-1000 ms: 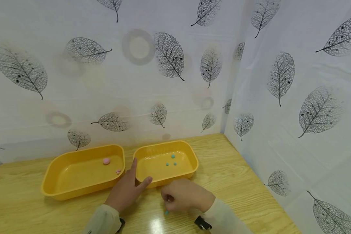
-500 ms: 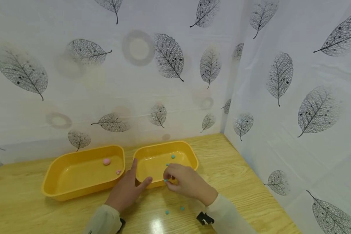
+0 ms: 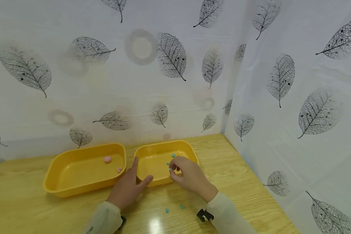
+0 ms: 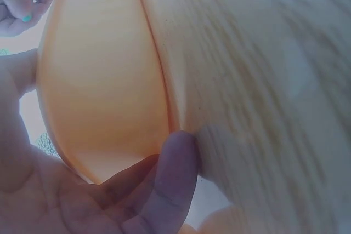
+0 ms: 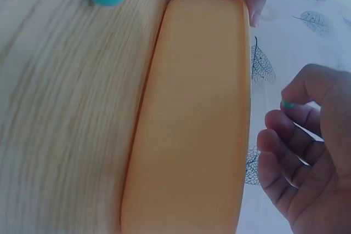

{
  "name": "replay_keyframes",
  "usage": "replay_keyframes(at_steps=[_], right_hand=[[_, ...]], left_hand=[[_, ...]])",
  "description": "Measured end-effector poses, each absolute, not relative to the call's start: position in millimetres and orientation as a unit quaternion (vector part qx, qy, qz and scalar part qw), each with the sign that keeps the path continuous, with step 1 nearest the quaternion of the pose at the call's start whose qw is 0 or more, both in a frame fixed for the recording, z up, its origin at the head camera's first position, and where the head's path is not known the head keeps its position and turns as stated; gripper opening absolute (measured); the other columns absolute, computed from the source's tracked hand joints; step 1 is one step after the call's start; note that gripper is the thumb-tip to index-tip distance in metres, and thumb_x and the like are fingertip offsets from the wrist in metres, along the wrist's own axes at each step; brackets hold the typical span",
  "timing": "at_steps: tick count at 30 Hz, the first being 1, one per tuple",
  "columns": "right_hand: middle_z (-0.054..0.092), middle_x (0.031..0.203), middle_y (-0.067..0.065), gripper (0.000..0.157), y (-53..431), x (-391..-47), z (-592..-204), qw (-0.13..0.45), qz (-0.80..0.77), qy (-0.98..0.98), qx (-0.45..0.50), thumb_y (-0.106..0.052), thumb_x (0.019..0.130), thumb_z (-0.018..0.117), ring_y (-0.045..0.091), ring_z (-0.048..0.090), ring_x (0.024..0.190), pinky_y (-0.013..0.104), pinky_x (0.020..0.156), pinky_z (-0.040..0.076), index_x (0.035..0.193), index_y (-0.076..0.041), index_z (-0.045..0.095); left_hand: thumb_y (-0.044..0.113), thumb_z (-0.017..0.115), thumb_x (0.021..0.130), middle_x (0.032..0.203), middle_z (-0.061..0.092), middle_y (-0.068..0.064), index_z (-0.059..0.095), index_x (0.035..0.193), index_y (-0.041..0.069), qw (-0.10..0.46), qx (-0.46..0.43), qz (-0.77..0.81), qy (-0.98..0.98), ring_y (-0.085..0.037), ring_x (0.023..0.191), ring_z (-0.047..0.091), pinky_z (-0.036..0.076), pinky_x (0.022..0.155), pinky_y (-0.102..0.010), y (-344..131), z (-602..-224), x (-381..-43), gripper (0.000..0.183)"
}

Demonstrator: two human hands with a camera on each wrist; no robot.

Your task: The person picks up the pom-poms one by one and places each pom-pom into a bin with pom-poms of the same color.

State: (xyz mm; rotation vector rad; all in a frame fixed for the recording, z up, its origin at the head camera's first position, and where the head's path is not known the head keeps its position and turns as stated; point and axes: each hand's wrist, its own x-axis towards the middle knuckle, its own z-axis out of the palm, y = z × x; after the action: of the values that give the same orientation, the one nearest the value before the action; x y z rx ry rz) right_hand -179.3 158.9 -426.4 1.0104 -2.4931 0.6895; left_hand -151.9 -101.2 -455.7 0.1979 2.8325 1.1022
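Between thumb and forefinger my right hand [image 3: 191, 178] pinches a tiny teal ball [image 5: 287, 104], held over the right yellow tray [image 3: 149, 165]. Inside that tray lie a larger teal ball [image 3: 173, 155] and a small one [image 3: 168, 163]; my right hand may hide others. My left hand [image 3: 125, 191] holds the tray's near-left corner, the forefinger along its left side and the thumb at the front. Bent fingers [image 4: 175, 173] touch the tray's lower wall in the left wrist view. On the table in front are two teal balls, one left [image 3: 167, 210] and one right [image 3: 182, 207].
To the left stands a second yellow tray [image 3: 84, 174] with a pink ball [image 3: 107, 159] and a clump of small pink pieces [image 3: 118, 170]. A leaf-patterned white curtain [image 3: 175, 97] hangs behind and to the right of the wooden table [image 3: 222, 156].
My right hand has lifted a teal ball from the table, uncovering another there, and carried it forward over the right tray. My left hand stays at the tray's corner.
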Motion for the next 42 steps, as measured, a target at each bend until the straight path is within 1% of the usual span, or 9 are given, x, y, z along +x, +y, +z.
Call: replay_keyframes(at_steps=[5,11,16,21,26,31,34,38,42], right_hand=[[0.065,0.091,-0.003,0.013,151,-189,-431,0.197,0.243,-0.882,0.352,-0.007,0.089,0.074,0.013,0.062,0.080,0.021,0.071,0.054,0.097,-0.013,0.066],[0.067,0.091,-0.004,0.009,141,-202,-435,0.172,0.253,-0.891,0.337,-0.008,0.092,0.074,0.016,0.064,0.078,0.024,0.068,0.054,0.098,-0.014,0.069],[0.067,0.086,-0.007,0.001,128,-217,-432,0.136,0.237,-0.906,0.323,-0.015,0.096,0.072,0.010,0.060,0.074,0.024,0.067,0.051,0.095,-0.014,0.072],[0.065,0.085,-0.007,0.004,113,-239,-427,0.075,0.178,-0.927,0.320,-0.014,0.097,0.069,0.010,0.056,0.073,0.030,0.068,0.051,0.097,-0.013,0.073],[0.067,0.089,-0.007,0.008,106,-257,-430,0.014,0.133,-0.942,0.307,-0.012,0.097,0.067,0.011,0.057,0.076,0.032,0.074,0.052,0.097,-0.016,0.074],[0.071,0.092,-0.005,0.008,99,-270,-435,-0.004,0.123,-0.934,0.335,-0.012,0.097,0.068,0.012,0.059,0.078,0.033,0.076,0.053,0.095,-0.016,0.074],[0.071,0.095,-0.003,0.005,94,-276,-435,-0.023,0.124,-0.925,0.357,-0.013,0.098,0.069,0.013,0.060,0.081,0.036,0.077,0.054,0.098,-0.014,0.074],[0.069,0.091,-0.003,0.004,96,-282,-436,-0.034,0.099,-0.932,0.346,-0.011,0.095,0.072,0.014,0.059,0.080,0.036,0.077,0.053,0.093,-0.015,0.071],[0.069,0.088,-0.002,0.008,97,-285,-439,-0.030,0.091,-0.929,0.359,-0.012,0.096,0.071,0.015,0.058,0.077,0.036,0.075,0.053,0.090,-0.015,0.070]], left_hand=[[0.079,0.048,0.093,0.163,0.033,-0.027,-0.004,0.167,0.012,0.044,0.050,0.361,0.930,-0.047,0.140,0.046,0.041,0.109,-0.064,-113,-455,-146,0.113],[0.079,0.048,0.094,0.161,0.035,-0.028,-0.003,0.167,0.011,0.037,0.036,0.355,0.933,-0.045,0.137,0.051,0.045,0.107,-0.062,-127,-454,-140,0.112],[0.082,0.045,0.092,0.159,0.039,-0.029,-0.003,0.167,0.011,0.031,0.023,0.349,0.936,-0.044,0.133,0.054,0.046,0.105,-0.061,-140,-452,-134,0.114],[0.084,0.043,0.091,0.160,0.039,-0.027,-0.003,0.167,0.012,0.026,0.012,0.346,0.938,-0.044,0.132,0.055,0.046,0.105,-0.062,-150,-452,-129,0.115],[0.081,0.048,0.092,0.160,0.039,-0.025,-0.003,0.167,0.014,0.029,0.005,0.349,0.937,-0.042,0.130,0.057,0.046,0.105,-0.061,-153,-453,-127,0.113],[0.075,0.053,0.094,0.161,0.038,-0.024,-0.002,0.168,0.015,0.022,-0.004,0.357,0.934,-0.042,0.137,0.052,0.043,0.109,-0.061,-157,-454,-123,0.109],[0.073,0.054,0.095,0.158,0.044,-0.023,0.000,0.168,0.015,0.015,-0.012,0.353,0.935,-0.040,0.130,0.058,0.045,0.107,-0.061,-158,-455,-121,0.108],[0.073,0.055,0.095,0.159,0.042,-0.022,-0.001,0.168,0.018,0.016,-0.003,0.355,0.935,-0.040,0.128,0.059,0.046,0.106,-0.060,-153,-456,-126,0.107],[0.072,0.057,0.095,0.166,0.033,-0.018,-0.003,0.167,0.022,0.018,-0.005,0.357,0.934,-0.040,0.140,0.049,0.043,0.110,-0.059,-153,-459,-129,0.107]])
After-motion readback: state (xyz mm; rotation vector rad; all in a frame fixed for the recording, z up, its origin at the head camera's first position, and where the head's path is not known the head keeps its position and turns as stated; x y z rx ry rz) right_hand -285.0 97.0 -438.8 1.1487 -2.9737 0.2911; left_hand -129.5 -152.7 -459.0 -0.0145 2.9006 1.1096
